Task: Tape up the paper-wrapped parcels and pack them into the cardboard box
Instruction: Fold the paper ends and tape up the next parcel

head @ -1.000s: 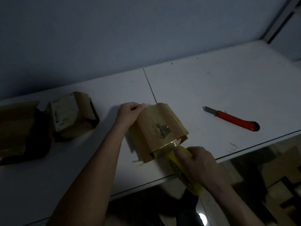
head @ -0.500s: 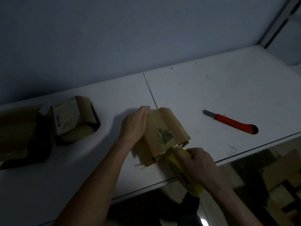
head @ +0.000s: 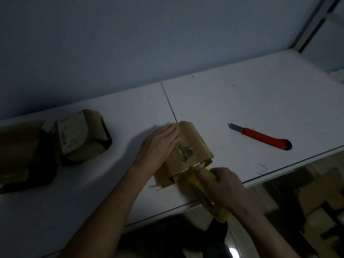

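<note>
A brown paper-wrapped parcel (head: pixel 188 151) lies on the white table (head: pixel 242 101) near its front edge. My left hand (head: pixel 160 146) lies flat on the parcel's top left side, fingers together, pressing down. My right hand (head: pixel 223 185) grips a yellow tape roll (head: pixel 206 194) at the parcel's near end, where a shiny strip of clear tape runs onto the paper. A second wrapped parcel (head: pixel 81 135) with a pale label sits at the left. An open cardboard box (head: pixel 20 153) lies at the far left, partly cut off.
A red-handled utility knife (head: pixel 264 136) with its blade out lies on the table to the right of the parcel. A blue-grey wall stands behind the table. Below the front edge, dim cardboard pieces (head: pixel 312 198) lie on the floor.
My left hand has slid from the parcel's far left corner onto its top face, flattening down. The right hand with the tape roll has stayed at the near end.
</note>
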